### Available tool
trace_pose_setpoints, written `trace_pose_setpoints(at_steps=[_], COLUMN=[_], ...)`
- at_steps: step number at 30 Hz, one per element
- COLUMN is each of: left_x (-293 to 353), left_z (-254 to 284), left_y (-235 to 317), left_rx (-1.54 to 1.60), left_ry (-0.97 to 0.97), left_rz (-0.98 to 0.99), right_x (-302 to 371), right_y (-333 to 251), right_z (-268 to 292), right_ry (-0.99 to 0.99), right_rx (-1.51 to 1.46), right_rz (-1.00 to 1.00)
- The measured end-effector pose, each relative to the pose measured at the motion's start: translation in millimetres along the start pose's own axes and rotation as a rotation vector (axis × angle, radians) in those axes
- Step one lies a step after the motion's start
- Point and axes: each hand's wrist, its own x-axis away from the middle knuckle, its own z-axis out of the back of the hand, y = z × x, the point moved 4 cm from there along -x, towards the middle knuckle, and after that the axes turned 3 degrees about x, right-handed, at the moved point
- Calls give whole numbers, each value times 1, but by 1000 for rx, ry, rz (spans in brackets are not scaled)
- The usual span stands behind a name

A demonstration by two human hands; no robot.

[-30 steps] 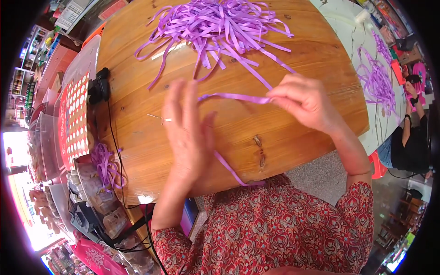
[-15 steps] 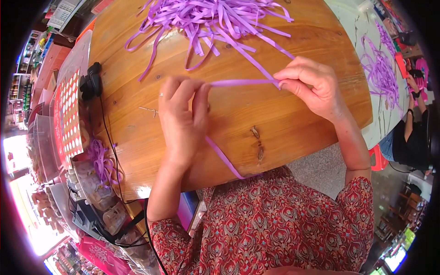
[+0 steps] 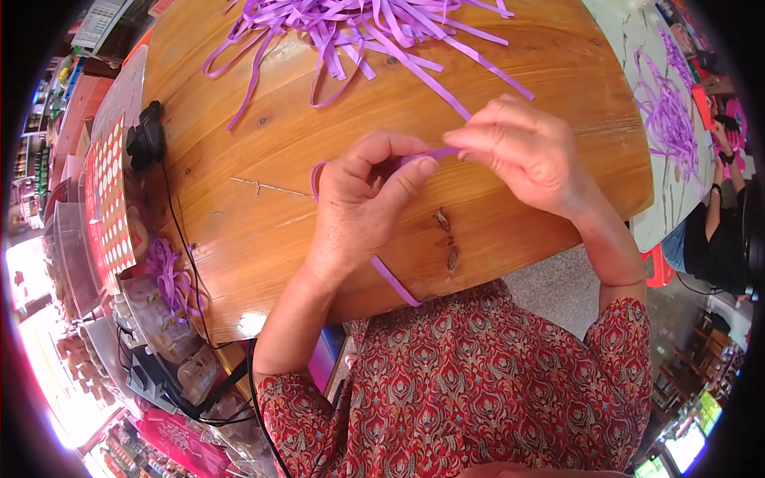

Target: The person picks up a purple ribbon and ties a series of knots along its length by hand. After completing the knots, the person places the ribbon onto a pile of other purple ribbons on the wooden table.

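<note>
A narrow purple ribbon (image 3: 396, 282) hangs below my left hand (image 3: 368, 195) toward the table's near edge. My left thumb and fingers pinch the ribbon, and a loop of it bulges out at the back of that hand. Close by, my right hand (image 3: 522, 151) pinches the same ribbon between thumb and fingertips, leaving a short stretch between the hands. Another purple strand runs from the right fingertips up to a tangled heap of purple ribbons (image 3: 351, 36). On the table left of my left hand lies a thin twisted wire tool (image 3: 271, 188), its right end hidden by the hand.
The wooden table (image 3: 542, 247) carries a black device (image 3: 146, 137) with a cable at its left. Beside that edge hangs a small purple ribbon bunch (image 3: 169, 275). On a white marbled table (image 3: 641, 215) at right lie more purple ribbons (image 3: 672, 119); a person in black (image 3: 717, 239) sits there.
My left hand has moved right toward my right hand, shortening the ribbon between them. A loop now shows behind the left hand, and more of the wire tool is uncovered.
</note>
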Motion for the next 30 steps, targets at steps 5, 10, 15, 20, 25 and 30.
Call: trace_pose_setpoints(at_steps=[5, 10, 15, 20, 25, 30], left_x=[-4, -8, -4, 2, 8, 8], left_z=[3, 0, -1, -9, -14, -13], left_y=[-2, 8, -3, -5, -8, -11], left_rx=[-126, -270, 292, 278, 240, 138], left_ry=[13, 9, 20, 90, 127, 124], left_rz=[-89, -313, 61, -77, -219, -198], right_x=[3, -1, 7, 10, 13, 7], right_y=[-3, 1, 7, 5, 8, 0], right_z=[-3, -2, -10, -28, -26, -22], right_ry=[-77, -212, -244, -54, 33, 42], right_rx=[120, -124, -1003, -1262, -1006, -441], right_rz=[34, -133, -538, -522, -589, -235])
